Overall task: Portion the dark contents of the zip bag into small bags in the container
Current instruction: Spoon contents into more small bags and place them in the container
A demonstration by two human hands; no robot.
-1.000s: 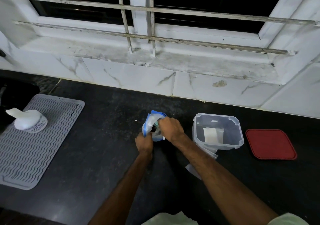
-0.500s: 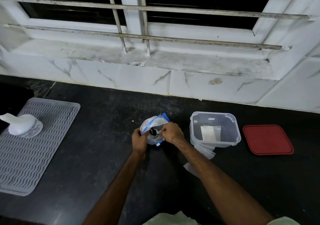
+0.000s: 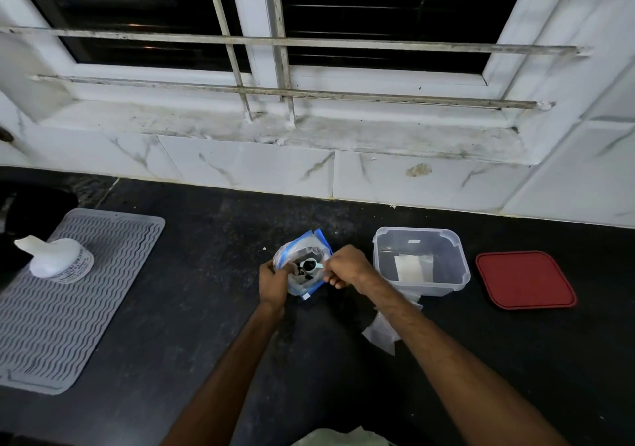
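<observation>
Two hands meet at centre frame in our head view, both on the zip bag (image 3: 301,267), which stands on the black tabletop (image 3: 192,308) w/ its blue-edged mouth pulled open toward us. Left hand (image 3: 273,282) is closed on the bag's left rim, fingers curled round the plastic. Right hand (image 3: 345,267) is closed on a small pale-handled scoop (image 3: 311,265) that reaches into the bag mouth; the scoop's bowl sits among the dark contents (image 3: 304,272) inside the bag.

Just right of the right hand we see the clear container (image 3: 457,267), open-topped, approx. centre-right of frame, w/ a small whitish bag (image 3: 412,267) lying flat on its floor. More clear small bags (image 3: 379,332) lie on the tabletop at the container's near-left corner, partly hidden under our right forearm. Further right, apart from the container, the red lid (image 3: 524,280) lies flat.

At left of frame a grey ribbed mat (image 3: 68,308) lies on the tabletop, and a white pump bottle (image 3: 56,260) stands on its far-left part. Top half of frame: white marble-look tiles, a stained sill (image 3: 309,133) and a barred window (image 3: 343,19), dark behind. A bit of pale cloth shows at bottom centre; can't tell what it is.
</observation>
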